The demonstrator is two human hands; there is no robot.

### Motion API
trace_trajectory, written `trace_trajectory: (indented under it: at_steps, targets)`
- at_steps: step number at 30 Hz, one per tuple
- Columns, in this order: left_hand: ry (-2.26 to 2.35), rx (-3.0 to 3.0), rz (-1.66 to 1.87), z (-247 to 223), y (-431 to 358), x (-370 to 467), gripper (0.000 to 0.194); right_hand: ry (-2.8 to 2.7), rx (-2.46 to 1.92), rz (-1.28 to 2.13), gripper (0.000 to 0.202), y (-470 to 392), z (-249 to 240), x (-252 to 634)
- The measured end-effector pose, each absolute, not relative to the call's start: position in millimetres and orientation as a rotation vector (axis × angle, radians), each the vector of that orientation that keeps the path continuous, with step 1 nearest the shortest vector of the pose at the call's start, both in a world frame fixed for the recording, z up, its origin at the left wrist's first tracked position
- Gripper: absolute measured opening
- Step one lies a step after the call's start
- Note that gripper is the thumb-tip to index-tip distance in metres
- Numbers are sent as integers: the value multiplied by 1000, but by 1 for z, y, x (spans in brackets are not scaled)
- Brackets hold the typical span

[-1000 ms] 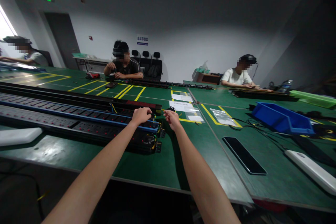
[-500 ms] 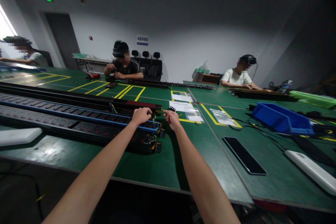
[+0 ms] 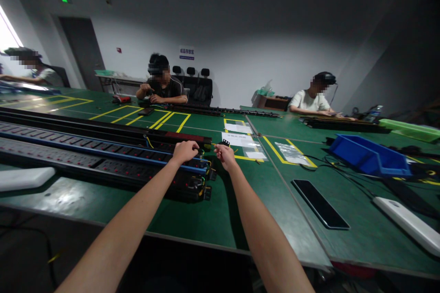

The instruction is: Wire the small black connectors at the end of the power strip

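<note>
Long black power strips [image 3: 117,170] with rows of sockets, red dots and blue side edges lie side by side on the green table, running off to the left. My left hand [image 3: 185,152] is closed over the right end of the farther strip, fingers curled down beside coloured wires. Just right of that end, my right hand [image 3: 226,156] pinches a small black slotted piece [image 3: 225,143], which sticks up above the fingers. Its lower part is hidden by them. Below my hands, open strip ends [image 3: 197,182] show wires and small black blocks.
A phone [image 3: 321,203], a white device [image 3: 405,219] with cables and a blue bin [image 3: 371,153] are to the right. Papers [image 3: 237,139] and a clear bag [image 3: 291,152] lie ahead near yellow tape. White foam [image 3: 25,178] sits left. Several people work across the table.
My hands and the strips stay where they were. At the far right, a co-worker's hands have shifted slightly.
</note>
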State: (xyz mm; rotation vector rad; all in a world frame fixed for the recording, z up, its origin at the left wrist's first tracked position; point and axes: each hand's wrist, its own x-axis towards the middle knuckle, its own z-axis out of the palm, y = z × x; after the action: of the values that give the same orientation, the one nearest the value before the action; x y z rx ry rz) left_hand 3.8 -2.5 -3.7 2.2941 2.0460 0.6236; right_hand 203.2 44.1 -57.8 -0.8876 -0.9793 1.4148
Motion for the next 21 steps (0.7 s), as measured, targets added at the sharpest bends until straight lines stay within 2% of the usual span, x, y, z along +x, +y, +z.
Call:
trace_trajectory:
  at_steps: [21]
  targets:
    - [2053,2296,633,-5,-2,4,28,-987,-868,1416,19,46,-61,203]
